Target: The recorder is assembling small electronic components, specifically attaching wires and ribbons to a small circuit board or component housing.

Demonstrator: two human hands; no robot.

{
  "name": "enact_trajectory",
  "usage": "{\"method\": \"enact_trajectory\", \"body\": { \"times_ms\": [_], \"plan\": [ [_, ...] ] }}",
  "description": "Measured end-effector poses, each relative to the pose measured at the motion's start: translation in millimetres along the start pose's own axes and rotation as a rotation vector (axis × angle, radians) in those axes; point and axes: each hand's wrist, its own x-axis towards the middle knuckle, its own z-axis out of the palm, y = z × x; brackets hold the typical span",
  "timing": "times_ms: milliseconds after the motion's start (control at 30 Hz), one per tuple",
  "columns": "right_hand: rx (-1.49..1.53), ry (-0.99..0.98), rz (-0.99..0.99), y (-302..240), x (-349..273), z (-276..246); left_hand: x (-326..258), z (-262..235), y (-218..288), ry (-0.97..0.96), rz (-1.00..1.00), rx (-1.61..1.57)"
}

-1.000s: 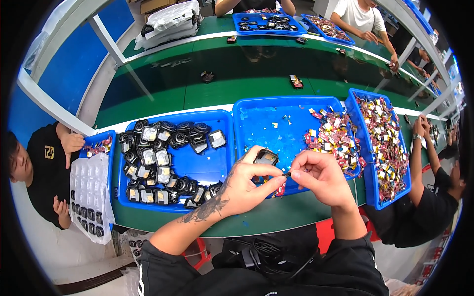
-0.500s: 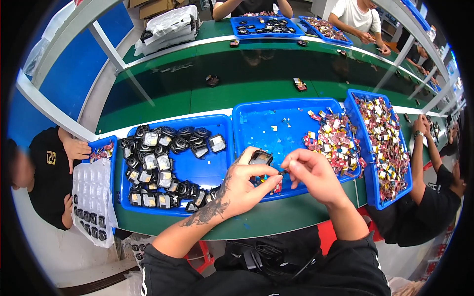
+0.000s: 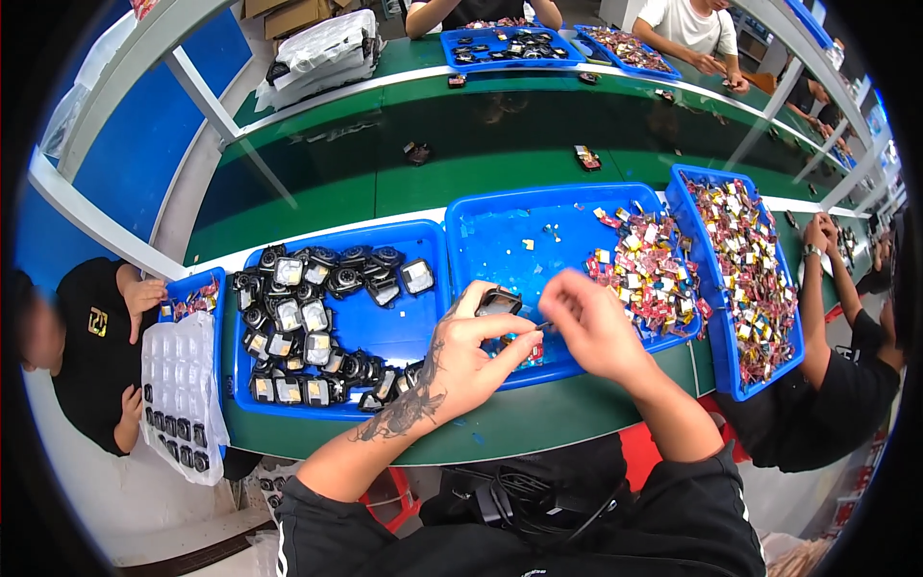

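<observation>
My left hand (image 3: 471, 351) is closed over the front edge of the middle blue tray, its thumb and forefinger nearly meeting. It grips a small black device housing (image 3: 500, 303), which shows above the fingers. Below the fingertips a red circuit board (image 3: 532, 354) shows in part; whether it is joined to the housing I cannot tell. My right hand (image 3: 591, 332), slightly blurred, has its fingers curled together just right of the left fingertips. A tiny dark bit shows between the two hands, too small to name. Inside the middle blue tray (image 3: 500, 245) lies a heap of red boards (image 3: 649, 274) on the right.
Many black housings (image 3: 312, 317) fill the left blue tray (image 3: 404, 332). Another blue tray (image 3: 685, 207) of red boards stands at right. Beyond runs a green belt (image 3: 423, 188) with a few units. A white blister tray (image 3: 183, 385) is at far left. Co-workers sit around.
My right hand has shifted slightly left and up, closer to the left fingertips. My left hand still holds the housing, nearly in place. The whole view has shifted a little.
</observation>
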Motion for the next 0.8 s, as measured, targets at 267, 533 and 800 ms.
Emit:
{"method": "enact_trajectory", "body": {
  "times_ms": [267,533,800],
  "plan": [
    [0.43,0.09,0.103,-0.5,-8.3,-6.9,-2.3,1.1,-2.0,0.027,-0.168,-0.133],
    [0.365,0.179,0.018,-3.3,-11.2,5.4,-4.6,9.1,-13.3,0.119,-0.262,-0.34],
    [0.298,0.178,-0.065,-21.9,-7.0,12.1,-5.2,10.0,-13.5,0.143,-0.31,-0.525]
  ]
}}
